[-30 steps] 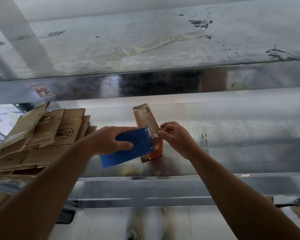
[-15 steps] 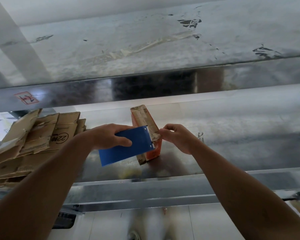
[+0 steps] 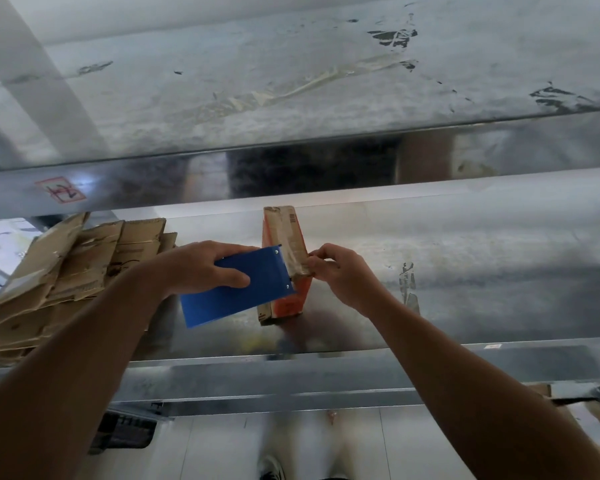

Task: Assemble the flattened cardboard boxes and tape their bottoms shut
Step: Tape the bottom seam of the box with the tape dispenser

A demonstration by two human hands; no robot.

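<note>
1. A shiny grey metal shelf (image 3: 465, 271) is spanning mid-frame.
2. A stack of flattened brown cardboard boxes (image 3: 66, 271) is lying centre left.
3. The left hand (image 3: 201, 268) is gripping a blue flat tape dispenser (image 3: 243, 292), its fingers curled round it.
4. A narrow orange-and-brown cardboard box (image 3: 284, 230) is standing upright at centre, its contents hidden.
5. The right hand (image 3: 343, 275) is pinching the box's taped near corner.

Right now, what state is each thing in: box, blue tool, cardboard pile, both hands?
box: assembled, upright on the metal table, tape across its top face.
blue tape dispenser: held against the box's top.
left hand: grips the blue tape dispenser.
right hand: pinches at the box's top edge.
flattened cardboard: piled flat at the left, untouched.
</note>
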